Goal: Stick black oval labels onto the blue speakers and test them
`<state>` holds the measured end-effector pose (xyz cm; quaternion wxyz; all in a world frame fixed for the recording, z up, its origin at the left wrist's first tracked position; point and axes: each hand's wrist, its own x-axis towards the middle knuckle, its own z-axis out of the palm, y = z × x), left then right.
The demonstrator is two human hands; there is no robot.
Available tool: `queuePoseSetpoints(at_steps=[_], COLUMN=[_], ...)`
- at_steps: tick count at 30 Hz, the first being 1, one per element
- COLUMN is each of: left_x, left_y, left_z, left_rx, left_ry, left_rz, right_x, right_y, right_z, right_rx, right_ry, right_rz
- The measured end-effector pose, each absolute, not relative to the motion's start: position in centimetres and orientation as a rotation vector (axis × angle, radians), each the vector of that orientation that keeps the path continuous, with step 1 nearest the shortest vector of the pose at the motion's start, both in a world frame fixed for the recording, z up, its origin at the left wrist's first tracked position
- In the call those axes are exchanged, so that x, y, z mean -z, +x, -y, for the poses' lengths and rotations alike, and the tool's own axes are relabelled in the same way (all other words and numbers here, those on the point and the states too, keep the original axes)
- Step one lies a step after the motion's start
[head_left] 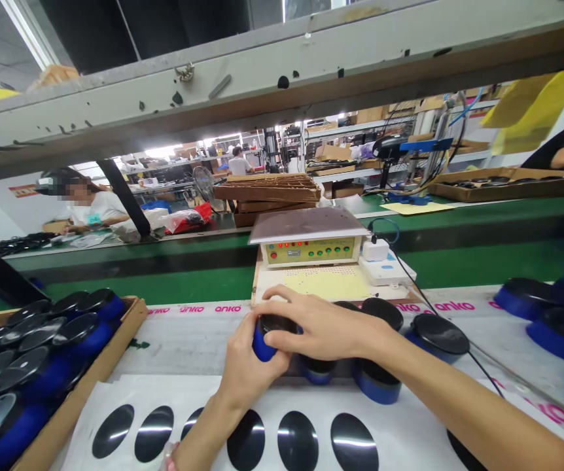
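Between my two hands, above the bench, is a round blue part with a black top [261, 347]. My left hand [248, 356] is wrapped around its side from the left. Reaching in from the right, my right hand [314, 324] lies over the top, its thumb and fingers bent around the rim. The hands hide much of the part. Below them a white sheet [203, 386] carries a row of glossy black discs [298, 439]; my left forearm partly covers one. Several more blue parts with black tops [377, 379] stand under and beside my right forearm.
A cardboard tray [129, 320] full of blue parts stands at the left, with more parts [559, 333] at far right. Behind my hands sits a control box [311, 252] with a white plug and cable [417, 281]. A shelf beam [262, 78] crosses overhead. A person [98, 203] sits beyond the green belt.
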<state>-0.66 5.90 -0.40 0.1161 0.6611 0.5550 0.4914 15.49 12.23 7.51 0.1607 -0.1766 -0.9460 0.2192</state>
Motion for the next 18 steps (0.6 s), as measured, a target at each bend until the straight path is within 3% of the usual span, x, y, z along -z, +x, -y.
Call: queuePoseSetpoints(at_steps=[9,14,18], left_x=[0.1,0.2,0.3], left_y=[-4.7,-5.8,-2.1], left_z=[-8.1,-8.2,-6.6], left_rx=[-1.336,-1.303,-1.291], left_ry=[1.701,1.775,2.029], left_rz=[-1.975,-2.063,-1.872], right_x=[-7.1,-4.8,-5.0], right_y=[18.5,17.4,17.1], right_z=[-15.4,-16.2,-16.4], right_rx=[-0.326,-0.358,-0.435], right_ry=[-1.115,-1.15,-1.025], right_rz=[2.758,2.844,2.804])
